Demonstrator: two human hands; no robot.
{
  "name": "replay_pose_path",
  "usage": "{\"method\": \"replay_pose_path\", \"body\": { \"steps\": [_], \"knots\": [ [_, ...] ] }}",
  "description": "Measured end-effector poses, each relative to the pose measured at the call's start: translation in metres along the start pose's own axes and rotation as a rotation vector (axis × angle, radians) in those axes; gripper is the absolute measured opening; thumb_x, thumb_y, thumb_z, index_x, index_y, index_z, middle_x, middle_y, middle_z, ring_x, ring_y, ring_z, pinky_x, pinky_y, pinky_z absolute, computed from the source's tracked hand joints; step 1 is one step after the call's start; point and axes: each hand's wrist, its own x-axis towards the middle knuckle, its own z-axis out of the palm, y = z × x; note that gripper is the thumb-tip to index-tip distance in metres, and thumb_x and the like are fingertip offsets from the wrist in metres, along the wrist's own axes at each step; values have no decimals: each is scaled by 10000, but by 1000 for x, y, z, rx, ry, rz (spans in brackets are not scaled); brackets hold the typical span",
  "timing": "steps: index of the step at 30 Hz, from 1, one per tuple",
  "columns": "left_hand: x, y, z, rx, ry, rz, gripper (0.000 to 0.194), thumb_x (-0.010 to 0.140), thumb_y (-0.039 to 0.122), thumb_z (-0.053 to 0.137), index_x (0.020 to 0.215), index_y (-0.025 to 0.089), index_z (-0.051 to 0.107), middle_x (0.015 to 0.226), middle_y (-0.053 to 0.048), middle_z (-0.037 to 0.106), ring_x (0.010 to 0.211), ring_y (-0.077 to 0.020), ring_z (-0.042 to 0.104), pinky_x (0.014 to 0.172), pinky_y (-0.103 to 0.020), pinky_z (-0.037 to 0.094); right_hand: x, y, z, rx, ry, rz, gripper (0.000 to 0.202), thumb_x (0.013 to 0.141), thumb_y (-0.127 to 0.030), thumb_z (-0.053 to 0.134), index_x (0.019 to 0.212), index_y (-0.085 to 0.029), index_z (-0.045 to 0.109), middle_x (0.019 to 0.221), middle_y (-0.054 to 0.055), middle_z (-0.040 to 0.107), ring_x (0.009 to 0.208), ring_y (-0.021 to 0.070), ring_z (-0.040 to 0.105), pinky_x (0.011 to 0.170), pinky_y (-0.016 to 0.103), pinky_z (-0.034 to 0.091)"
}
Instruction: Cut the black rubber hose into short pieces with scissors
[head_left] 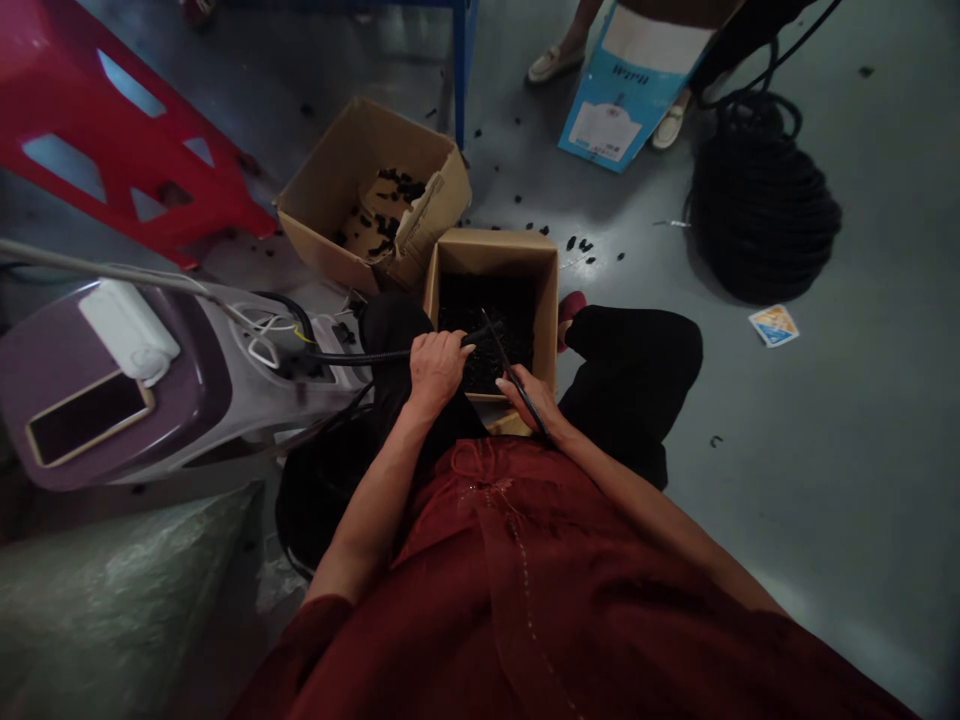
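My left hand (437, 372) is closed around a black corrugated tube (360, 358), which comes in from the left and ends above an open cardboard box (550, 290) between my knees. In my right hand (531, 398) is a dark, long-bladed tool, like scissors (499, 345), its tip pointing up and left beside the tube's end. Whether the blades are apart is too small to tell. Many small black pieces (480, 375) lie inside the box, below both hands.
Another cardboard box (315, 215) with black pieces stands behind, left. A purple-grey machine (202, 370) bearing a phone (90, 418) is at left, under a red stool (150, 130). Black coil (765, 205), blue box (626, 90) and a person's shoes (555, 64) are at right and back.
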Motion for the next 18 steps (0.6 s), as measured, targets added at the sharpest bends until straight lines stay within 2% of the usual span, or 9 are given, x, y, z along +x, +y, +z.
{"method": "replay_pose_path", "body": {
  "steps": [11, 18],
  "knots": [
    [0, 0, 3, 47, -1, 19, 389, 948, 426, 324, 1057, 171, 597, 857, -99, 648, 834, -234, 559, 786, -382, 339, 0, 5, 3, -46, 22, 44, 270, 845, -485, 462, 848, -227, 539, 671, 6, 566, 644, 175, 538, 621, 264, 382],
    [-1, 0, 0, 62, -53, 72, 361, 947, 399, 334, 1046, 171, 597, 856, -97, 639, 843, -242, 550, 787, -387, 339, 7, 10, 4, -55, -29, 79, 288, 836, -484, 482, 968, -234, 536, 774, 29, 606, 694, 194, 568, 661, 283, 404]
  ]
}}
